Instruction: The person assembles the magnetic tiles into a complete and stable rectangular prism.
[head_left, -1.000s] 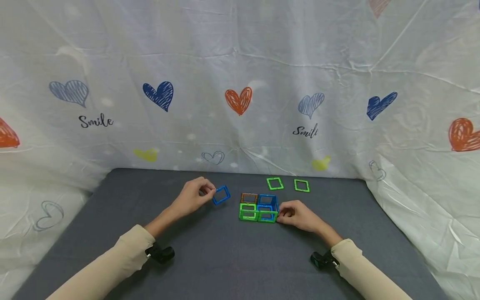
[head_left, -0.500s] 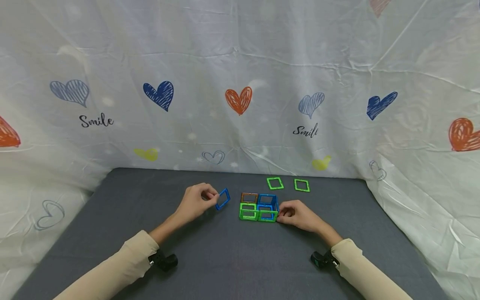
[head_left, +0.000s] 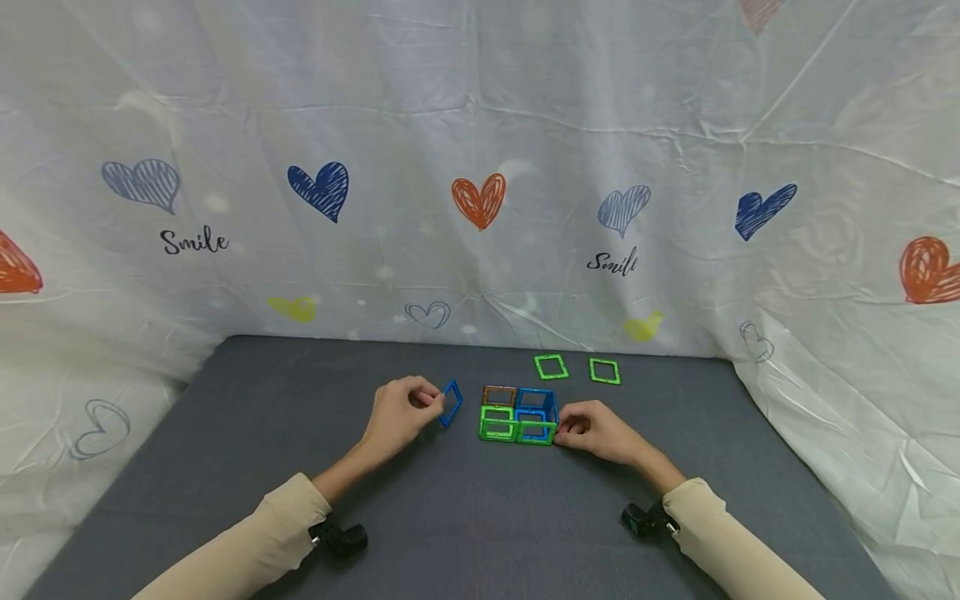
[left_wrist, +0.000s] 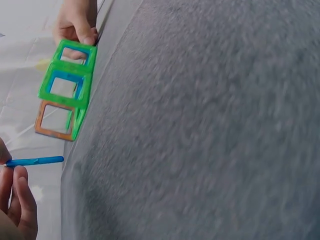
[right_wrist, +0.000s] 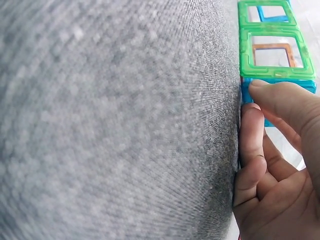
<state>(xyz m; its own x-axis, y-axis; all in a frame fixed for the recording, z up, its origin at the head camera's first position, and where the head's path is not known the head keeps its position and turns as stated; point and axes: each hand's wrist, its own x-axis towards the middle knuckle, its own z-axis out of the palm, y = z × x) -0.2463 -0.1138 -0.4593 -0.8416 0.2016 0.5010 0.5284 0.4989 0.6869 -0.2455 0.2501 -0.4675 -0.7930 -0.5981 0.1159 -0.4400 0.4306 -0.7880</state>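
Note:
My left hand point(head_left: 397, 414) pinches a blue square magnetic tile point(head_left: 453, 417) between thumb and fingers. That tile stands tilted, just left of a low structure of joined magnetic tiles point(left_wrist: 65, 67), with a gap between them. In the left wrist view the held tile shows edge-on. Green tiles point(right_wrist: 272, 75) form the structure's front, with blue tiles on the right and an orange tile point(left_wrist: 55, 134) at the back left. My right hand point(head_left: 600, 431) pinches the blue right end point(right_wrist: 300, 84) of the structure, thumb on its near corner; the fingertips' far side is partly hidden.
Two loose green square tiles point(head_left: 553, 377) lie behind the structure, near the table's back edge. The dark grey table point(head_left: 480, 517) meets a white curtain point(head_left: 390, 250) printed with hearts. Each wrist wears a small black camera point(head_left: 348, 540).
My left hand has come slightly nearer and to the right, and the blue tile in it has turned more edge-on and closer to the structure. The right hand has stayed put.

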